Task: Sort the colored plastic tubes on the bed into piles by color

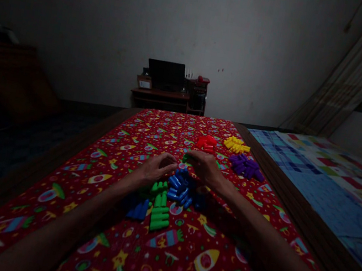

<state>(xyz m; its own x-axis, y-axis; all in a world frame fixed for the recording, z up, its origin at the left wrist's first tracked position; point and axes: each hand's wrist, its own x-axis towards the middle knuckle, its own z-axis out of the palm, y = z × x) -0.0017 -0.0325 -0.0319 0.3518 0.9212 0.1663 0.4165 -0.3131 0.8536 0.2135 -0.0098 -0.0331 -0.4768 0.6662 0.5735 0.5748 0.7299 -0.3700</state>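
Observation:
My right hand (206, 166) is closed, its fingertips on a green plastic building piece (185, 157) above the far side of the blue pile. Facing it from the left is my left hand (158, 168), thumb and fingers apart, with nothing visible between them. Just below both hands lies a heap of blue building pieces (177, 189), shaped like short joined tubes. Green pieces (159, 218) lie in a row nearer me, partly under my left wrist. Left of them is a flat blue piece (138, 210), partly in shadow.
Red pieces (206, 143), yellow pieces (237, 145) and purple pieces (246, 166) lie in separate piles at the far right of the red patterned cloth (159, 266). A blue and checked bedspread (313, 194) spreads to the right. A desk (159, 96) with a monitor (166, 75) stands by the wall.

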